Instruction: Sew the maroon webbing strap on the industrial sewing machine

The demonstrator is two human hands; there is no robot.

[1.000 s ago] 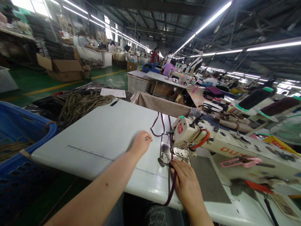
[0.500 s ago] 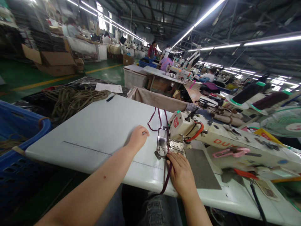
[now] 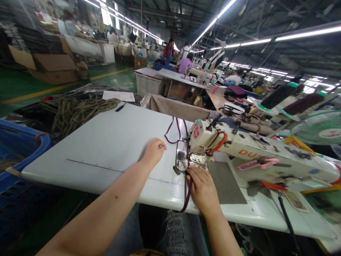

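Note:
My right hand (image 3: 202,186) is closed on a narrow maroon strap (image 3: 188,195), its fingertips just in front of the metal needle plate of a white sewing machine (image 3: 229,140). From my fingers the strap hangs over the table's front edge. Beyond the presser area the same maroon colour shows again as a loose loop (image 3: 165,136) on the tabletop. To the left of the machine, my left hand (image 3: 154,151) rests on the white table with curled fingers. A small dark tip pokes out of it, too little to name.
A blue plastic basket (image 3: 23,156) stands at the left, beside a heap of olive straps (image 3: 71,113). Behind the table is a beige cloth-lined bin (image 3: 176,106). Pink snips (image 3: 258,163) lie on the machine arm. Thread cones (image 3: 279,96) and a fan (image 3: 319,131) are at the right.
The whole view has shifted slightly, so everything sits a little higher and further left. Both hands keep nearly the same places and grips; no clear strap movement shows.

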